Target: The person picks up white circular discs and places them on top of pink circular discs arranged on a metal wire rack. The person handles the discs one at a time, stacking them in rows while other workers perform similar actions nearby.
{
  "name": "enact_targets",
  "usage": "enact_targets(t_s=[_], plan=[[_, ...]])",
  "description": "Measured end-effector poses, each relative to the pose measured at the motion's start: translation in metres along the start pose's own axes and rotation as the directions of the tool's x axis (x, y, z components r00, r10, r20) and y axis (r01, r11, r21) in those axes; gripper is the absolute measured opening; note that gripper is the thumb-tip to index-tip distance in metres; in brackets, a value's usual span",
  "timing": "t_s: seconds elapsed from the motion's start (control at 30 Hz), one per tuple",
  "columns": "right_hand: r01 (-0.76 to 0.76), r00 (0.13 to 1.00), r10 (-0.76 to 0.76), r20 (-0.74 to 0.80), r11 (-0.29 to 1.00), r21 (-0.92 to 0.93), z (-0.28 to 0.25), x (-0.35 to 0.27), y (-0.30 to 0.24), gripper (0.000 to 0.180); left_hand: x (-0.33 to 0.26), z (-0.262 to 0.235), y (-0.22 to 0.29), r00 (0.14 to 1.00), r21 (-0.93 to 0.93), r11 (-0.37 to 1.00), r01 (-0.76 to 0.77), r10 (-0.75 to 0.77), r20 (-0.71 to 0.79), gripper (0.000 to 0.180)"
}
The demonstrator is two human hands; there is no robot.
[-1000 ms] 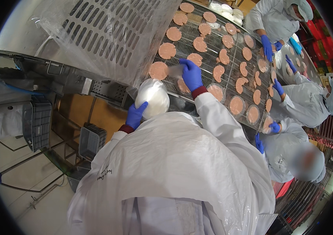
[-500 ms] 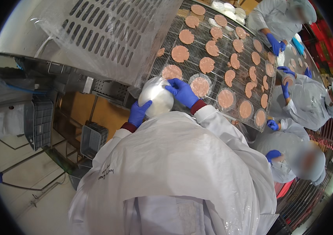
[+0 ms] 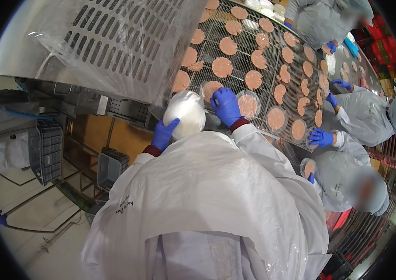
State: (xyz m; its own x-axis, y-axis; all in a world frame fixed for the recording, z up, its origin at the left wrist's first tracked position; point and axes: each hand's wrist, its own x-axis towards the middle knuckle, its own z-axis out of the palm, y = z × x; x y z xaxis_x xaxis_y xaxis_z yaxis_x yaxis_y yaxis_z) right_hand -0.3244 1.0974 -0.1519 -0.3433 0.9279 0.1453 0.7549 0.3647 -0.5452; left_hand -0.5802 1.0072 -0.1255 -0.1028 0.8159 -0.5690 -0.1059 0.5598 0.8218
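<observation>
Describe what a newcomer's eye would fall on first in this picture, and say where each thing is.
First, the wire mesh conveyor running up the middle, dotted with round pink patties. At its near end the person's blue-gloved right hand rests on a patty, while the left hand holds a stack of white round sheets. On the right, co-workers in white coats line the belt.

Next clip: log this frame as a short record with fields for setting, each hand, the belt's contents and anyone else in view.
Setting: wire mesh conveyor belt carrying round pink patties
Left hand: blue-gloved, grip on a stack of round white sheets
Right hand: blue-gloved, resting on a sheet-covered patty at the belt's near edge
Others: co-workers in white coats and blue gloves along the belt's right side
Left of belt: plastic-wrapped perforated metal panel
</observation>
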Motion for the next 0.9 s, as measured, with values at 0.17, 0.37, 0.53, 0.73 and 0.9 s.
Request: enact_targets(t_s=[0.17,0.37,0.53,0.73,0.9], plan=[[-0.343,0.887,0.374,-0.271,0.927,0.153,-0.017,-0.015,0.010,0.036,0.005,0.005,0.003,0.997,-0.033,0.997,0.072,-0.072,0.010,0.037],[-0.497,0.867,0.341,0.362,0.623,0.604,-0.010,-0.006,-0.035,0.034,0.014,0.026,0.013,0.991,-0.089,0.996,0.030,-0.018,0.132,0.038],[-0.187,0.966,0.256,0.043,0.570,0.800,0.005,0.019,0.011,0.028,0.020,0.022,0.003,0.997,-0.179,0.983,0.051,-0.039,0.074,0.039],[-0.166,0.953,0.228,-0.202,0.945,0.283,-0.033,0.085,0.040,0.025,0.005,0.013,0.009,0.999,-0.121,0.991,0.054,-0.054,0.002,0.039],[0.165,0.986,-0.166,0.004,0.975,-0.149,0.012,0.039,0.054,0.026,0.004,0.010,0.002,0.998,-0.098,0.993,0.060,-0.062,-0.025,0.038]])
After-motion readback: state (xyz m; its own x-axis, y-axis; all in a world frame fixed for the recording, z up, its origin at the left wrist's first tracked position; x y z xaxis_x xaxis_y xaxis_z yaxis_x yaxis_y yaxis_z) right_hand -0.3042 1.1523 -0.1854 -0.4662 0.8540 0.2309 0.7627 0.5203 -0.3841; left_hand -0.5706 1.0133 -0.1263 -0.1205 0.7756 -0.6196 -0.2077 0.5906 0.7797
